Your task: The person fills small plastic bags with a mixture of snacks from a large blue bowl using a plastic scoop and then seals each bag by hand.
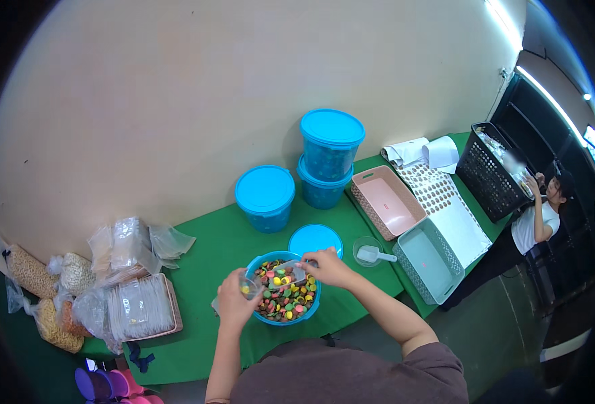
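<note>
An open blue bucket (318,299) on the green table holds multicoloured candies (297,304); three lidded blue tubs (265,202) stand behind it, their contents hard to make out. The left hand (235,296), fingers curled, grips a small clear cup (248,287) at the bucket's left rim, partly hidden. The right hand (328,266), closed, holds a clear scoop (285,277) over the candies, its handle mostly covered.

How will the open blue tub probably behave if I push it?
The open blue tub likely feels fairly heavy: many colourful round pieces cover its visible interior. It probably keeps its shape, looking like stiff plastic. A hard push might spill pieces, since it stands open.
</note>
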